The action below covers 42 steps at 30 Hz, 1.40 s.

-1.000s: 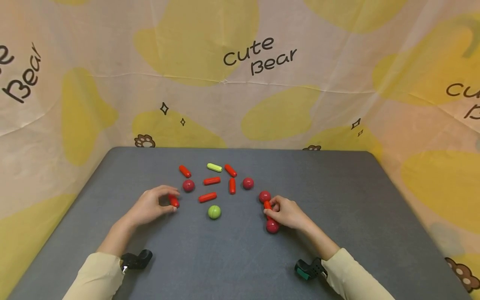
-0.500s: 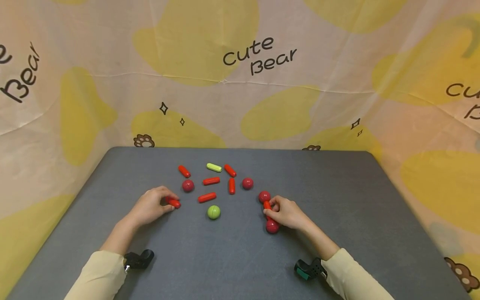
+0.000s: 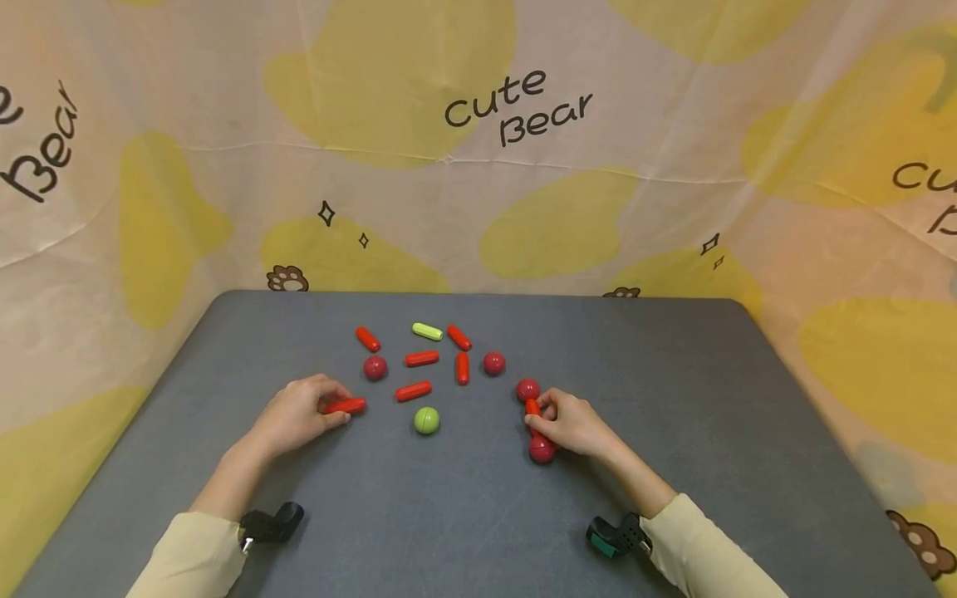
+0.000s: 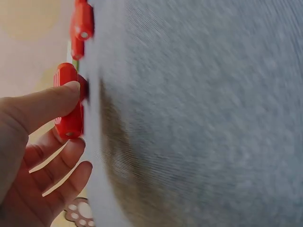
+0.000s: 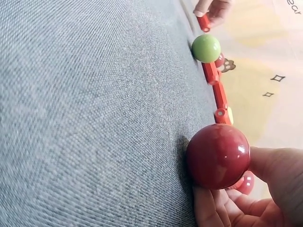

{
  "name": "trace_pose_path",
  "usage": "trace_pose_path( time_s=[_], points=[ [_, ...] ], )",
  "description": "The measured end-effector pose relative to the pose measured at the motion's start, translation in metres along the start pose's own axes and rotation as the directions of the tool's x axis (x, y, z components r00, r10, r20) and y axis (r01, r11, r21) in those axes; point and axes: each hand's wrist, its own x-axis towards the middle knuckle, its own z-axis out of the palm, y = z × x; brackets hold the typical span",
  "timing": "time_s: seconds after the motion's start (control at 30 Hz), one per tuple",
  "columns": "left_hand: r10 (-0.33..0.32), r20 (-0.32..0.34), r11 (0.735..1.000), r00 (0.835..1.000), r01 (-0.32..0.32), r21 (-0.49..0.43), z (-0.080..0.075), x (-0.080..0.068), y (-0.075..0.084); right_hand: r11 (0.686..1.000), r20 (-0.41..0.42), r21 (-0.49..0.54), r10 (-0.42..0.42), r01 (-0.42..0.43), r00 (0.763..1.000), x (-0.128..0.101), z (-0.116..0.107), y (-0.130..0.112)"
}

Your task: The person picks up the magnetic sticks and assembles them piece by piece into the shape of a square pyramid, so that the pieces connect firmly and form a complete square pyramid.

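In the head view my left hand (image 3: 295, 415) pinches a red rod (image 3: 347, 406) between thumb and fingers, low over the grey table. The left wrist view shows the thumb pressed along that rod (image 4: 70, 120), which has a small metallic dot on its end. At the right, my right hand (image 3: 574, 423) grips another red rod (image 3: 532, 407) by its middle. One dark red ball (image 3: 527, 389) sits at its far end and a second red ball (image 3: 542, 450) at its near end. Close up in the right wrist view, the near ball (image 5: 218, 156) hides much of the rod.
Several loose red rods (image 3: 414, 391) and one yellow-green rod (image 3: 427, 331) lie on the grey table (image 3: 419, 515) between the hands. Two more red balls, one left (image 3: 375, 368) and one right (image 3: 494, 363), rest among them. A green ball (image 3: 427, 420) sits nearer. Patterned cloth (image 3: 419, 224) surrounds the table.
The red rod in my left hand has turned from slanting away to lying sideways, its free end pointing right. My right hand and its rod with two balls stay in place.
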Motion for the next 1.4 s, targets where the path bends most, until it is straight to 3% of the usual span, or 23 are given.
trace_pose_path(
  time_s=[0.27, 0.57, 0.7, 1.0, 1.17, 1.4],
  points=[
    [0.064, -0.045, 0.998, 0.997, -0.063, 0.015, -0.008, 0.003, 0.031, 1.0, -0.015, -0.002, 0.004, -0.004, 1.0, -0.001, 0.002, -0.001],
    [0.126, -0.054, 0.992, 0.991, -0.125, 0.026, -0.006, 0.02, 0.074, 1.0, -0.027, -0.004, 0.007, -0.007, 1.0, -0.003, 0.006, -0.003],
    [0.124, -0.047, 0.992, 0.991, -0.123, 0.011, -0.003, 0.03, 0.093, 1.0, -0.029, 0.0, 0.002, -0.002, 1.0, -0.003, 0.007, -0.005],
    [0.15, -0.057, 0.988, 0.987, -0.149, 0.034, 0.017, 0.051, 0.124, 1.0, -0.024, 0.004, -0.003, 0.003, 1.0, -0.005, 0.007, -0.008],
    [0.121, -0.033, 0.99, 0.992, -0.119, 0.073, 0.032, 0.06, 0.138, 1.0, -0.026, 0.004, -0.001, 0.001, 1.0, -0.004, 0.008, -0.008],
    [0.147, 0.018, 0.986, 0.989, -0.148, 0.079, 0.054, 0.067, 0.15, 1.0, -0.035, 0.002, 0.005, -0.005, 0.999, -0.002, 0.01, -0.007]
  ],
)
